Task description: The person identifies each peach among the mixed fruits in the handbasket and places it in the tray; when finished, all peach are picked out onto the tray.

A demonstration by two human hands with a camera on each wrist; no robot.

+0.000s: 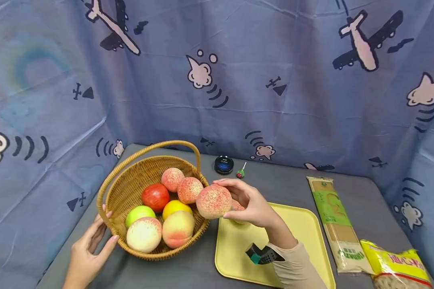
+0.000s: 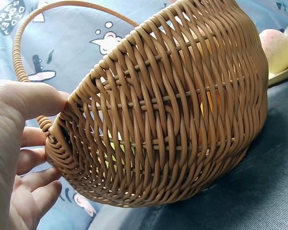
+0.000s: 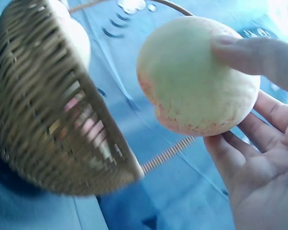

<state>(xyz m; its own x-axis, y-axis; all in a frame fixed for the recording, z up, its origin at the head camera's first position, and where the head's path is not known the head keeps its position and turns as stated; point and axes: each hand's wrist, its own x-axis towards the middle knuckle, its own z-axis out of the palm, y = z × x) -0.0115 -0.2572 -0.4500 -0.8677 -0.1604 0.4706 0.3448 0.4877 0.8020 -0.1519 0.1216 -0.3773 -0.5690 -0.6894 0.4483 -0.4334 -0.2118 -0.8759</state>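
A wicker basket [image 1: 159,256] with a tall handle holds fruit. My left hand [image 1: 88,247] grips its left rim, with the thumb [image 2: 43,98] on the outer side in the left wrist view. In the basket lie a red apple [image 1: 155,197], a green fruit [image 1: 139,214], a yellow fruit [image 1: 174,208] and several peaches, one pale [image 1: 144,235]. My right hand [image 1: 252,204] holds a speckled peach [image 1: 213,201] between thumb and fingers beside the right rim. The right wrist view shows that peach's pale green side [image 3: 192,76].
A yellow tray [image 1: 235,257] lies under my right arm, with another peach [image 1: 236,205] partly hidden behind the hand. Behind stand a tuna can [image 1: 224,165] and a lollipop [image 1: 240,174]. A noodle packet [image 1: 341,228] and a yellow bag [image 1: 398,265] lie at right.
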